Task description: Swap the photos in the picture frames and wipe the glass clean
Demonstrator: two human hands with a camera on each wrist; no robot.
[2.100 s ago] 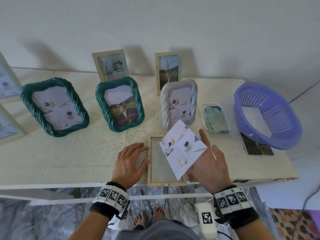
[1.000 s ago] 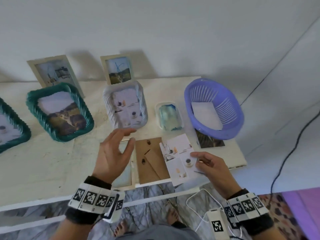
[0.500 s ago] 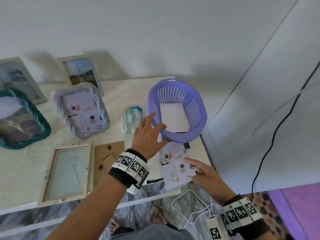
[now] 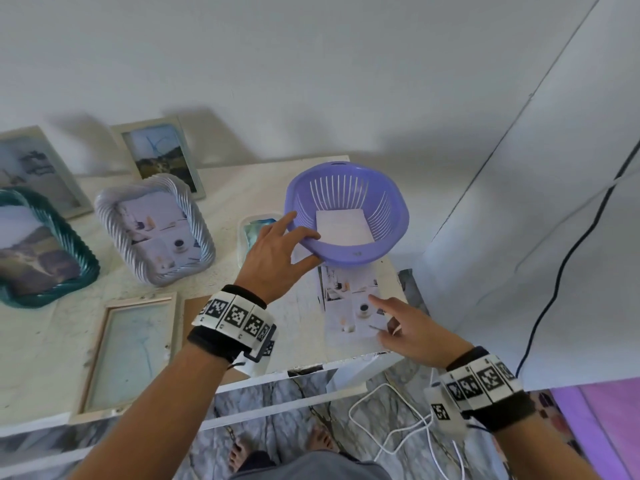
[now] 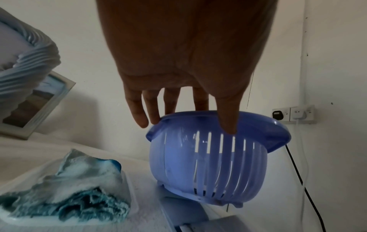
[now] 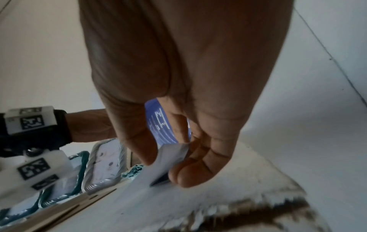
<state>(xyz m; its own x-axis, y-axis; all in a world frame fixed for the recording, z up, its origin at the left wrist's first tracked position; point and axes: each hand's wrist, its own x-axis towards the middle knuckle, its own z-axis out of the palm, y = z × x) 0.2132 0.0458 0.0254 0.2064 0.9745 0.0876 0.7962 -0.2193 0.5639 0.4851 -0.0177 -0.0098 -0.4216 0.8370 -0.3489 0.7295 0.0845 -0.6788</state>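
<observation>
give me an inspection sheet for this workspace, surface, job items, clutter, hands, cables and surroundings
Surface: white table, worn front edge.
Job's things: glass-fronted wooden frame lying flat, smeared; coffee photo beside it; cloth in its tray.
Clutter: purple basket tipped up, white sheet inside; four filled frames behind.
Hands: left hand grips basket rim; right hand pinches photo edge.
Cables: black cable on wall; white cable on floor.
Surroundings: white wall, wall socket.

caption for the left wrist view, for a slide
Left hand grips the rim of the purple basket and tilts it off the table, beside a blue cloth in its tray.
</observation>
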